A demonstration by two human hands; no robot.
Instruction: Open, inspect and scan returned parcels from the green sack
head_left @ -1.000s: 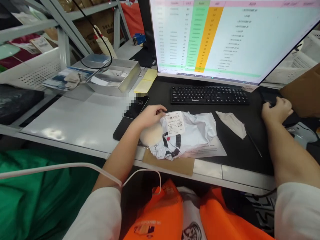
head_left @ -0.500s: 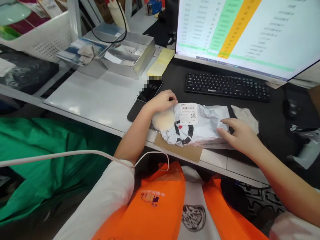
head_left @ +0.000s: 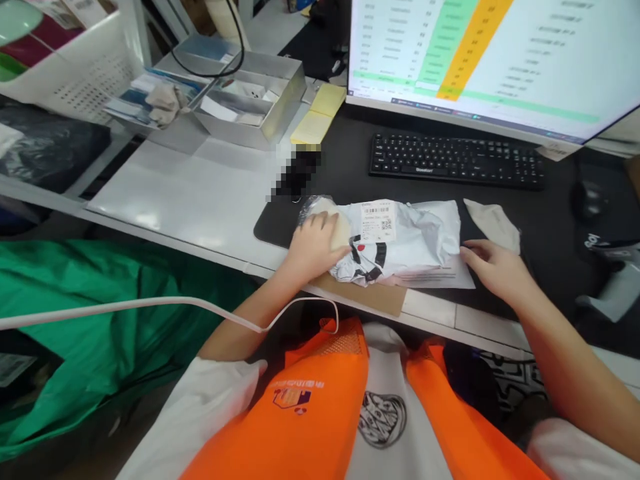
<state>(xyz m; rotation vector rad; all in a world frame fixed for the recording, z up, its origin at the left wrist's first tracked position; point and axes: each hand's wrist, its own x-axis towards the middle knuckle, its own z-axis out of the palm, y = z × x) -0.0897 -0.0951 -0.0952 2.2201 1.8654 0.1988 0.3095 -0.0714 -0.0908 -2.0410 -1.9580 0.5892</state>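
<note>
A crumpled white plastic parcel (head_left: 410,237) with a barcode label (head_left: 378,222) lies on the black desk mat (head_left: 350,180) near the table's front edge. My left hand (head_left: 315,243) rests on its left end, fingers curled over a pale round item in clear wrap (head_left: 327,212). My right hand (head_left: 493,267) lies flat with fingers stretched out at the parcel's right edge, on a printed sheet (head_left: 440,277) under the parcel. A brown cardboard piece (head_left: 370,297) sticks out beneath.
A black keyboard (head_left: 455,162) and a large monitor (head_left: 490,60) stand behind. A mouse (head_left: 590,199), a folded beige item (head_left: 493,220), yellow sticky notes (head_left: 320,110) and a metal tray (head_left: 250,97) sit around. A green bag (head_left: 100,333) hangs at the left.
My right hand left the mouse and came to the parcel's right edge. My left hand slid from behind the parcel onto its left end, over the pale round item.
</note>
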